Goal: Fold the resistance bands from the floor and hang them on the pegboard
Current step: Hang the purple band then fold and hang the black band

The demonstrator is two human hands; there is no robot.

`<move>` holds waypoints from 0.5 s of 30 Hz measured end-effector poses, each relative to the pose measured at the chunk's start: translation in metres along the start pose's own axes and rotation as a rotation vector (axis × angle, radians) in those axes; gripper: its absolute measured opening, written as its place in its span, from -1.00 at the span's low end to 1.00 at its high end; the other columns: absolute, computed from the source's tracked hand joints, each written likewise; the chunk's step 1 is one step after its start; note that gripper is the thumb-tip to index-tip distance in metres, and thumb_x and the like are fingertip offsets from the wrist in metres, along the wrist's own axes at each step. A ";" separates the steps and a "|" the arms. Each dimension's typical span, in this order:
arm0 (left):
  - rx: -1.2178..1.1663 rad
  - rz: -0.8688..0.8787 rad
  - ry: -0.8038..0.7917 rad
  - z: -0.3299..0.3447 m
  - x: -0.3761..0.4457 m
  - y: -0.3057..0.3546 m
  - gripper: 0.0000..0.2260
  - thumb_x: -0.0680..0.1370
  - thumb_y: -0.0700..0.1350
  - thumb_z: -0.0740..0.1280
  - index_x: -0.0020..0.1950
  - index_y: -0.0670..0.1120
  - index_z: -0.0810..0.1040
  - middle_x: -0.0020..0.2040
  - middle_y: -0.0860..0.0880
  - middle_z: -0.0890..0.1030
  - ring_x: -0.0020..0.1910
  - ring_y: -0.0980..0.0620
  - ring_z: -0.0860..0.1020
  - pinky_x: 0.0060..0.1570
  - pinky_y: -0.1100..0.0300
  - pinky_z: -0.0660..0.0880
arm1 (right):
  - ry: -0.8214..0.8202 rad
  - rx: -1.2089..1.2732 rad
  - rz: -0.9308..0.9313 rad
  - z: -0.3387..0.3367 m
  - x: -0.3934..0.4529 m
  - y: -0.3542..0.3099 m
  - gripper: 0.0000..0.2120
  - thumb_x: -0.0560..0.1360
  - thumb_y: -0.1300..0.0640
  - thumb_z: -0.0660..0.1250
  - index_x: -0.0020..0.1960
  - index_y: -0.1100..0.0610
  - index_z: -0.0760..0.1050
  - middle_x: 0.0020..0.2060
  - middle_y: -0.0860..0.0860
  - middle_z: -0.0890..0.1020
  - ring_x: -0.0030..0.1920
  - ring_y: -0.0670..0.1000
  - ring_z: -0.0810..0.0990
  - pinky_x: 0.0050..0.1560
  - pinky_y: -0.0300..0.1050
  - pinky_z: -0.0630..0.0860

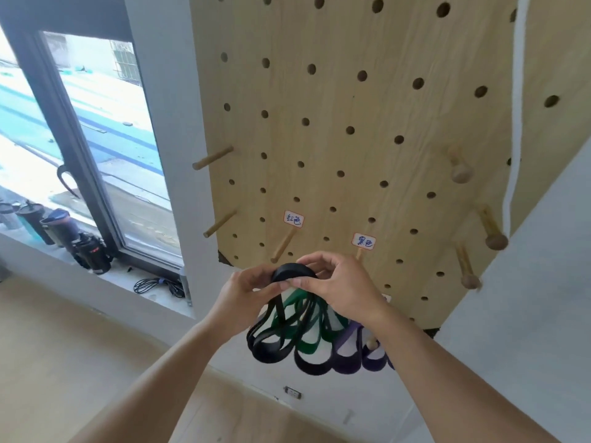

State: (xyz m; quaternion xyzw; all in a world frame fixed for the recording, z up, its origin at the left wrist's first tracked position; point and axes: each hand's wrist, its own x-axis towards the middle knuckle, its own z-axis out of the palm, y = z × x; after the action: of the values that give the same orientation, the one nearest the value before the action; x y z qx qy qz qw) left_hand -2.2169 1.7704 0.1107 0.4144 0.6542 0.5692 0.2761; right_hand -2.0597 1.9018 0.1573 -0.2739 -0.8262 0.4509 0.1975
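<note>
Both my hands hold a folded black resistance band [292, 272] up in front of the lower part of the wooden pegboard [367, 116]. My left hand [248, 287] grips the bundle's top from the left, and my right hand [335, 282] pinches it from the right. The black loops [268, 338] hang down below my hands. Behind them hang a green band [311, 343] and a purple band [347, 353]. A peg [283, 247] under a white label [293, 219] sticks out just above my left hand; a second labelled peg [358, 253] is partly hidden by my right hand.
Several bare wooden pegs jut from the board, at the left edge [212, 157] and at the right [494, 231]. A window [105, 129] is to the left, with dark bottles [60, 228] and a coiled cable [160, 284] on its sill. Pale wooden floor lies below.
</note>
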 end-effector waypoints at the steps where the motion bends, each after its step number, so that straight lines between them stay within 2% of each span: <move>1: -0.060 -0.017 -0.027 -0.002 0.005 -0.008 -0.81 0.43 0.11 0.53 0.01 0.13 0.74 -0.04 -0.01 0.76 0.02 -0.06 0.71 0.19 -0.16 0.59 | 0.006 0.000 0.011 0.004 0.004 0.002 -0.78 0.43 0.00 0.61 0.04 -0.12 0.67 -0.09 -0.16 0.75 -0.06 -0.14 0.71 0.10 -0.06 0.67; 4: -0.154 -0.060 -0.085 0.000 0.019 -0.033 -0.64 0.32 0.24 0.55 0.02 0.10 0.74 -0.02 -0.08 0.75 0.03 -0.18 0.71 0.20 -0.29 0.57 | 0.024 -0.014 0.036 0.011 0.011 0.012 -0.77 0.44 0.05 0.61 0.07 -0.09 0.68 -0.08 -0.17 0.75 -0.06 -0.18 0.71 0.06 -0.19 0.65; 6: -0.189 -0.083 -0.116 0.004 0.028 -0.047 -0.60 0.32 0.25 0.56 0.04 0.08 0.74 -0.01 -0.10 0.75 0.04 -0.20 0.71 0.18 -0.32 0.56 | 0.040 -0.017 0.068 0.012 0.011 0.019 -0.77 0.45 0.06 0.60 0.08 -0.07 0.69 -0.08 -0.17 0.75 -0.05 -0.19 0.70 0.04 -0.26 0.63; 11: -0.209 -0.129 -0.221 0.025 0.042 -0.048 -0.89 0.55 -0.10 0.48 0.07 0.02 0.74 -0.01 -0.11 0.75 0.01 -0.16 0.72 0.15 -0.25 0.60 | 0.135 -0.049 0.137 0.005 0.001 0.031 -0.76 0.46 0.07 0.59 0.10 -0.10 0.69 -0.08 -0.20 0.75 -0.04 -0.22 0.70 0.02 -0.31 0.61; 13: -0.196 -0.111 -0.278 0.035 0.048 -0.041 -0.86 0.58 -0.19 0.42 0.10 -0.02 0.72 -0.01 -0.08 0.76 0.02 -0.11 0.72 0.17 -0.18 0.61 | 0.169 -0.067 0.172 -0.005 -0.005 0.032 -0.76 0.46 0.05 0.59 0.08 -0.15 0.68 -0.09 -0.23 0.74 -0.06 -0.24 0.70 -0.07 -0.37 0.60; 15: -0.181 -0.086 -0.319 0.045 0.055 -0.037 -0.82 0.57 -0.16 0.44 0.16 -0.03 0.69 0.02 -0.06 0.75 0.06 -0.09 0.71 0.21 -0.17 0.59 | 0.204 -0.069 0.202 -0.016 -0.010 0.033 -0.77 0.45 0.05 0.59 0.05 -0.18 0.67 -0.11 -0.25 0.74 -0.09 -0.23 0.70 -0.18 -0.39 0.59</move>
State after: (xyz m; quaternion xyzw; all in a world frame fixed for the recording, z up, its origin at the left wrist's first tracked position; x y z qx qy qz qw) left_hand -2.2153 1.8405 0.0717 0.4447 0.5651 0.5406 0.4367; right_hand -2.0333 1.9201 0.1365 -0.4066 -0.7851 0.4098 0.2245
